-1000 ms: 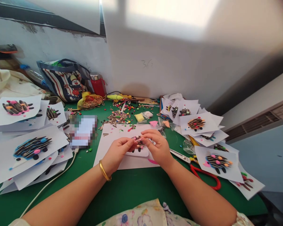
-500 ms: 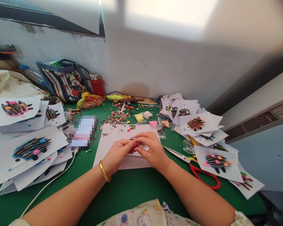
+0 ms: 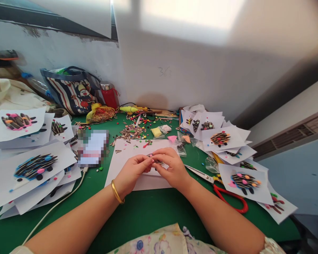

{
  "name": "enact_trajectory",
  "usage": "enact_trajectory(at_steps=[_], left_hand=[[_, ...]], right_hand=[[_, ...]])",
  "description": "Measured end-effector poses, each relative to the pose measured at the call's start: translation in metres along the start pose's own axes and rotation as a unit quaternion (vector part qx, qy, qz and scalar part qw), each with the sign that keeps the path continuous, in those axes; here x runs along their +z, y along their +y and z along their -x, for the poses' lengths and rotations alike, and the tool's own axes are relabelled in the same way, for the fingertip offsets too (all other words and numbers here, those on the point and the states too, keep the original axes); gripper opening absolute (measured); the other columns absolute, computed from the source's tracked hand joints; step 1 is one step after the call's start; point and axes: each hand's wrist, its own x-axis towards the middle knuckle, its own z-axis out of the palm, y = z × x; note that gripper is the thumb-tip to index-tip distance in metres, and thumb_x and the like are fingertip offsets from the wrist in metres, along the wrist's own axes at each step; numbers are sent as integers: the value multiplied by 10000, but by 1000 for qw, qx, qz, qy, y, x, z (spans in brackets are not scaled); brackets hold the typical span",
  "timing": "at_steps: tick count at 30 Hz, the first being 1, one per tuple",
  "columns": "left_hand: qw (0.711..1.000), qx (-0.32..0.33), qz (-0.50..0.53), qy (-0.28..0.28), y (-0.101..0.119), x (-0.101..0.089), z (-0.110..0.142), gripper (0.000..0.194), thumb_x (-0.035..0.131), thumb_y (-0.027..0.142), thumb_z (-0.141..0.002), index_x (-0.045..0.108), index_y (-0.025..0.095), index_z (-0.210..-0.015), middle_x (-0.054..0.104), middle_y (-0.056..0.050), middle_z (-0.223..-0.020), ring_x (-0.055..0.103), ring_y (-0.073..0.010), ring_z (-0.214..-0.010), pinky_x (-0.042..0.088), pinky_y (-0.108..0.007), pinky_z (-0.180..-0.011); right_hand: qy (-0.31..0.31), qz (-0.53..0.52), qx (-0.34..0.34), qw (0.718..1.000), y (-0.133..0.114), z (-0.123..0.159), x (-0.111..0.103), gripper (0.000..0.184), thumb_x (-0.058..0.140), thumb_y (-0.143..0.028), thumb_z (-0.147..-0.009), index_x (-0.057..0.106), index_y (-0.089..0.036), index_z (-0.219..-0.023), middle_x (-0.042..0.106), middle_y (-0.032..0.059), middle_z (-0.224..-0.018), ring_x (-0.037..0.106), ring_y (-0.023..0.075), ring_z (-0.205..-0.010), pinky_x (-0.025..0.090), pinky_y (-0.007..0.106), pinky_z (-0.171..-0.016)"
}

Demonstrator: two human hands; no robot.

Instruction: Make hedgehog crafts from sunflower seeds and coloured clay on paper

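Both hands meet over a white sheet of paper (image 3: 119, 173). Under and between the fingers shows part of a small figure of striped sunflower seeds and clay (image 3: 158, 162); most of it is hidden. My left hand (image 3: 135, 171), with a gold bangle at the wrist, has thumb and forefinger closed in a pinch at the figure's left side. What is in that pinch is too small to make out. My right hand (image 3: 172, 167) curves round the figure from the right, thumb below and fingers above, closed on it.
Finished seed figures on paper (image 3: 37, 167) pile up at left, with more sheets (image 3: 250, 183) at right. Red-handled scissors (image 3: 228, 197) lie beside my right forearm. Loose sunflower seeds (image 3: 132, 133), yellow clay (image 3: 156, 132) and pink clay (image 3: 172, 138) lie behind the paper. A phone (image 3: 93, 148) is at left.
My fingers have shifted slightly at the figure. The right thumb and forefinger are a little further apart, and more of the seeds shows between them.
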Motion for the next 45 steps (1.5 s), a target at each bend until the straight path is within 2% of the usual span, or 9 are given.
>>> enact_trajectory(at_steps=[3, 8, 11, 18, 23, 28, 36, 43, 45], left_hand=[[1000, -5, 18, -8, -2, 0, 0, 327, 708, 462, -801, 695, 136, -821, 600, -25, -738, 497, -131, -685, 406, -264, -670], [999, -10, 13, -28, -1, 1, 1, 331, 693, 470, -811, 705, 139, -813, 611, -31, -759, 500, -135, -704, 409, -267, -688], [999, -11, 14, -32, -1, 2, 2, 354, 681, 490, -813, 708, 137, -805, 613, -38, -760, 507, -142, -716, 419, -275, -700], [1000, -9, -3, -8, -2, 0, 0, 316, 730, 455, -777, 716, 140, -798, 601, -20, -724, 490, -131, -690, 404, -260, -670], [999, 0, -37, -12, -1, 1, 1, 329, 705, 473, -794, 714, 145, -783, 600, -13, -697, 489, -133, -678, 395, -255, -652], [999, 20, -39, -3, 4, 6, 5, 331, 684, 483, -805, 686, 155, -757, 588, -5, -694, 492, -134, -672, 407, -257, -652], [999, 21, -15, 35, 8, 7, 4, 363, 679, 504, -799, 655, 155, -701, 618, -18, -690, 502, -137, -652, 415, -262, -657], [1000, 14, 12, -4, 1, 5, 4, 446, 590, 556, -861, 703, 129, -797, 633, -60, -762, 538, -156, -728, 444, -290, -713], [1000, 14, 3, -9, 0, 4, 3, 415, 629, 536, -841, 707, 130, -799, 632, -58, -762, 531, -154, -724, 440, -283, -704]], right_hand=[[-3, -19, 11, 1000, -1, 0, 0, 221, 695, -219, -844, 695, -259, -1062, 688, 56, -1084, 603, 218, -1054, 489, 407, -954], [-8, -38, 41, 998, 2, 2, 1, 111, 629, -249, -909, 723, -264, -966, 692, 56, -1054, 618, 209, -1043, 503, 406, -947], [-1, -43, 55, 998, 3, 1, 2, 70, 662, -246, -885, 722, -257, -919, 695, 53, -1038, 623, 207, -1040, 508, 393, -936], [-20, -35, 33, 999, 1, 0, 3, 170, 708, -174, -837, 718, -255, -986, 711, 44, -1039, 622, 203, -1024, 497, 382, -929], [4, -38, 29, 999, 3, 2, 2, 93, 683, -224, -872, 735, -271, -933, 710, 39, -1003, 634, 200, -997, 511, 388, -913], [-6, -48, 27, 998, 0, 2, 1, 85, 638, -221, -903, 706, -256, -939, 707, 44, -1012, 626, 197, -1014, 512, 386, -925], [78, -62, 91, 991, 3, 1, -4, 112, 587, -283, -933, 691, -241, -925, 694, 64, -1003, 638, 209, -993, 517, 396, -916], [0, -9, 24, 1000, 3, 2, 0, 198, 569, -250, -947, 718, -283, -1074, 707, 47, -1073, 624, 204, -1041, 497, 399, -943], [-8, 4, 17, 1000, 3, 3, 2, 190, 595, -251, -933, 719, -291, -1072, 710, 43, -1073, 624, 205, -1037, 497, 402, -937]])
